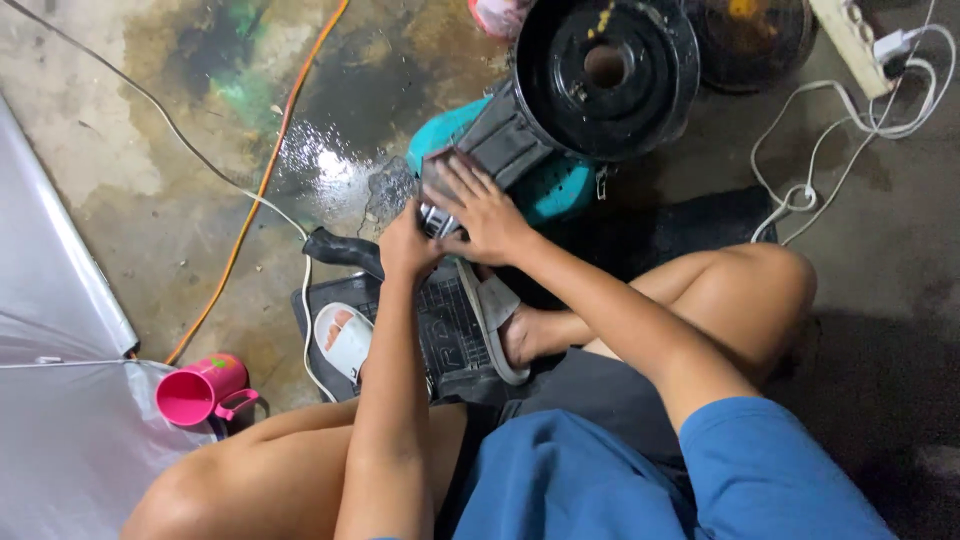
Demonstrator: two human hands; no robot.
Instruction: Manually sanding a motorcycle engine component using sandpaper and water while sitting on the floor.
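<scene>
Concrete floor, hands point(455, 225) on motor point(560, 110)

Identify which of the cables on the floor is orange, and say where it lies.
The orange cable runs diagonally across the stained floor on the left; the other cables there and at right, by the power strip, are white.

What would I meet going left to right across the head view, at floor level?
Pink cup → orange cable → white sandal → left hand → right hand → black motor housing → white cord.
</scene>
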